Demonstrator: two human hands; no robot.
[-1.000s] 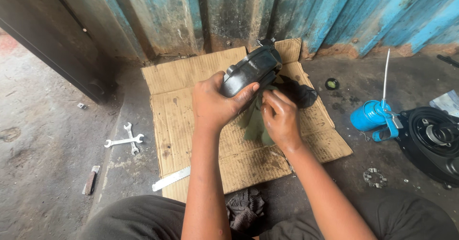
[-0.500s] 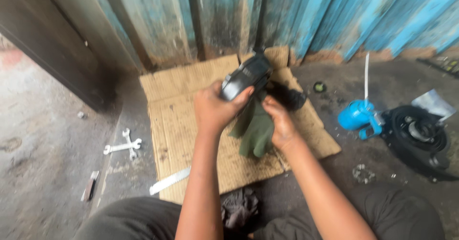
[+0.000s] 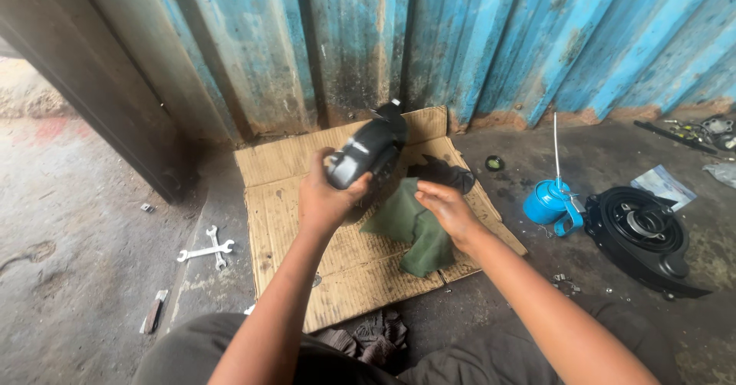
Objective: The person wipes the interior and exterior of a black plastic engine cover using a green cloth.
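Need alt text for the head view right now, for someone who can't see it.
Left hand holds a dark metal part above cardboard; right hand rests on a green rag. Wrenches lie left, a blue oil can right.

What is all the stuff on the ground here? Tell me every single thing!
Metal part: one, dark grey, held up over the cardboard.
Cloth: one, green, on the cardboard.
Cardboard sheet: one, brown, flat on the floor.
Spanners: two, silver, crossed, left of the cardboard.
Oil can: one, blue with a thin spout, right of the cardboard.
Round housing: one, black, far right.
Corrugated wall: one, blue, behind.
Left hand: grips the metal part.
Right hand: rests on the green cloth.
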